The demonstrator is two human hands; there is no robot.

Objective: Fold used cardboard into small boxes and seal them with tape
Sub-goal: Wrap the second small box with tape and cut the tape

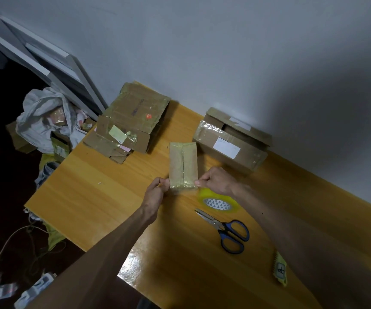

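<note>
A small, narrow cardboard box (183,163) lies on the wooden table (104,192), its top flaps meeting in a seam down the middle. A strip of clear tape (183,186) crosses its near end. My left hand (156,192) pinches the strip's left end beside the box. My right hand (215,180) pinches the strip's right end at the box's near right corner. A roll of yellowish clear tape (219,202) lies flat just under my right wrist. Blue-handled scissors (227,230) lie closed nearer to me.
A stack of flattened used cardboard (128,121) sits at the table's far left. A larger taped box with a white label (231,141) stands against the wall. A small yellow-edged card (280,270) lies at the right. Bags, boards and cables crowd the floor on the left.
</note>
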